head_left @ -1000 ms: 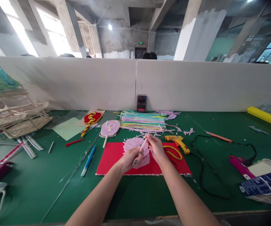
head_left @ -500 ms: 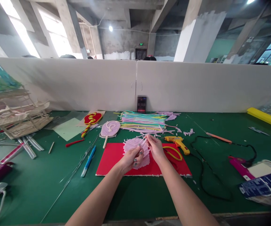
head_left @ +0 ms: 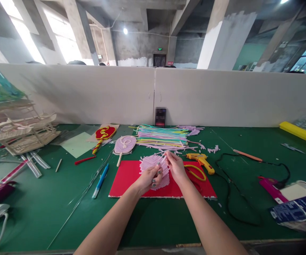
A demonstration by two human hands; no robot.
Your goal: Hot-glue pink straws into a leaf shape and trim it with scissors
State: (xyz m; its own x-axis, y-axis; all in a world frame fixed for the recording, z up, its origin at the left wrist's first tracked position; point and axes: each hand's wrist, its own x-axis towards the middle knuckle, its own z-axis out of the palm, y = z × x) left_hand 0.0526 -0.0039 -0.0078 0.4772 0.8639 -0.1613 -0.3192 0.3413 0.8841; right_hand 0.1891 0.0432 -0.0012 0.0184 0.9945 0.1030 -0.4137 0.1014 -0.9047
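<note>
A lilac piece built of thin strips laid side by side lies over a red board. My left hand is closed at its front edge, thumb on the strips and fingers curled under. My right hand pinches a thin lilac strip at the piece's upper right, the fingertips hiding most of it. Yellow-handled scissors rest on the board just right of my right hand. Behind them lies a yellow glue gun.
A bundle of pastel strips lies behind the board. To the left are a lilac lollipop-shaped piece, a red-and-yellow piece, a blue pen and thin wires. A black cord loops at right. A white partition stands behind.
Both hands keep almost the same pose on the lilac piece. The whole view has shifted very slightly; nothing on the table has visibly moved.
</note>
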